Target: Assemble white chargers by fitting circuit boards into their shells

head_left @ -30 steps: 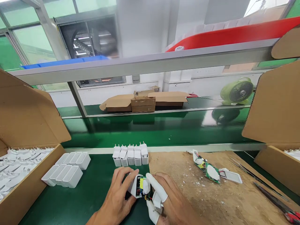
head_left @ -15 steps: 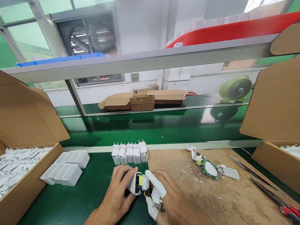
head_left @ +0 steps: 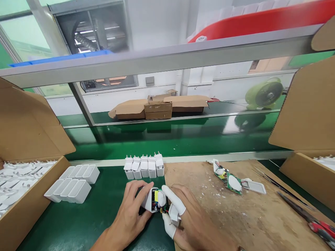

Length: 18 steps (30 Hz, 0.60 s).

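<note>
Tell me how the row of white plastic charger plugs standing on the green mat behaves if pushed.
The white plastic charger plugs probably feel light and stiff: small hard shells. Standing upright, prongs up, they would likely tip. Packed side by side, one may topple its neighbours.

Five white plug adapters stand in a row on the green bench. White shells lie in two rows beside an open cardboard box. Circuit board and tweezers rest on the brown mat.
</note>
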Each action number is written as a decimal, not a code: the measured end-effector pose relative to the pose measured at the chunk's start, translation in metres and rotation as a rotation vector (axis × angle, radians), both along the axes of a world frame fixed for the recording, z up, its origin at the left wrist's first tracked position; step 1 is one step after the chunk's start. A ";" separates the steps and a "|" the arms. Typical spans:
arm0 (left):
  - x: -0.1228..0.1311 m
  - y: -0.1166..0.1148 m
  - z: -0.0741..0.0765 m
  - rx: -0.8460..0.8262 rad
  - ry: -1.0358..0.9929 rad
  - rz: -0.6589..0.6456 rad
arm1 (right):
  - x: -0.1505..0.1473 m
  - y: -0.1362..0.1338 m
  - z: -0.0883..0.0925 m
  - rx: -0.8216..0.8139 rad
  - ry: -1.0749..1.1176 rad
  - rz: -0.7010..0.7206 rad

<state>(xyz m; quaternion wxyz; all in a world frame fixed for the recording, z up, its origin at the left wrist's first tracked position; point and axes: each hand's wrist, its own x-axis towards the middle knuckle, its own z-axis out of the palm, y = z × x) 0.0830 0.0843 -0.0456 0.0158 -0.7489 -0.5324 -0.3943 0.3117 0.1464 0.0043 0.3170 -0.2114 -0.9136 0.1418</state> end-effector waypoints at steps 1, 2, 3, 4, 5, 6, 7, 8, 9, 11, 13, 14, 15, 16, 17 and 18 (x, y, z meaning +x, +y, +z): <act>0.000 0.000 0.000 0.002 0.004 0.004 | 0.000 0.000 0.000 -0.003 0.003 -0.002; 0.000 0.000 0.001 0.006 0.006 0.007 | 0.000 0.000 0.001 -0.004 0.003 -0.004; 0.000 0.000 0.001 0.010 0.006 0.007 | 0.000 0.000 0.002 -0.003 0.002 -0.005; 0.000 0.000 0.001 0.012 0.005 0.007 | 0.000 0.000 0.002 0.001 0.002 -0.005; 0.000 0.000 0.001 0.014 0.002 0.006 | 0.000 0.000 0.002 0.009 0.002 -0.004; 0.000 0.000 0.001 0.014 0.001 0.004 | 0.000 0.000 0.003 0.015 0.002 -0.003; 0.000 0.000 0.001 0.012 0.000 0.001 | 0.000 0.000 0.002 0.021 0.004 -0.001; 0.000 0.000 0.001 0.008 -0.001 -0.004 | 0.000 0.000 0.002 0.022 0.005 0.002; 0.000 0.000 0.000 0.003 -0.002 -0.009 | 0.000 0.000 0.001 0.020 0.003 0.004; 0.001 -0.001 0.000 -0.006 -0.012 -0.017 | -0.001 0.000 -0.001 0.009 0.002 0.007; 0.004 -0.002 0.001 -0.021 -0.041 -0.038 | -0.001 0.000 -0.003 0.007 -0.001 0.015; 0.006 -0.002 0.001 -0.034 -0.070 -0.060 | -0.001 0.000 -0.004 0.006 -0.001 0.022; 0.008 -0.002 0.002 -0.061 -0.111 -0.088 | -0.001 0.000 -0.004 0.007 0.004 0.034; 0.010 -0.003 0.003 -0.105 -0.164 -0.120 | 0.000 0.000 -0.003 0.004 0.018 0.049; 0.011 -0.003 0.004 -0.157 -0.223 -0.156 | 0.002 0.001 -0.002 -0.008 0.037 0.065; 0.013 -0.003 0.005 -0.209 -0.282 -0.187 | 0.004 0.002 -0.001 -0.027 0.061 0.080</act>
